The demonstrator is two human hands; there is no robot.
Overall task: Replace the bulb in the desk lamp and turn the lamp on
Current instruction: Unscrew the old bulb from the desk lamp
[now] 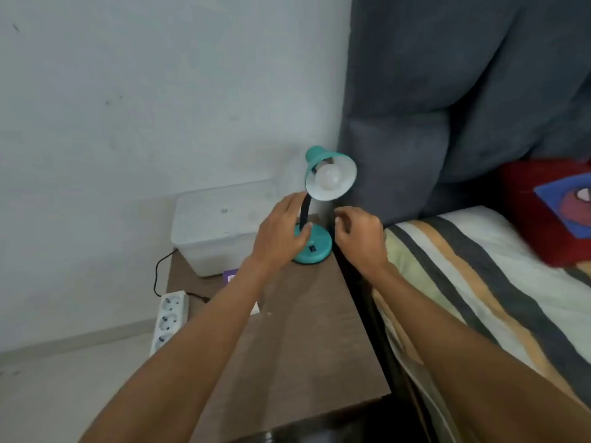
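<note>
Two bare forearms reach across a brown bedside table toward its far end, where the teal desk lamp stands close to the edge beside the bed. The left hand lies spread over the lamp's round base, fingers loosely curved around the foot of the dark flexible neck, bracing it rather than gripping hard. The right hand hovers just beside the base, fingers half curled and holding nothing. A small dark switch shows on the base between the hands. Above them the shade tilts toward the camera with a white bulb seated in it, unlit. The lamp looks light and easily tipped, so the base is the place to steady it; the neck will likely bend if pushed. The bulb is probably smooth and fragile, best taken around its widest part and turned gently. Behind the lamp sit a white plastic box, a power strip hanging at the left, and the grey headboard.
</note>
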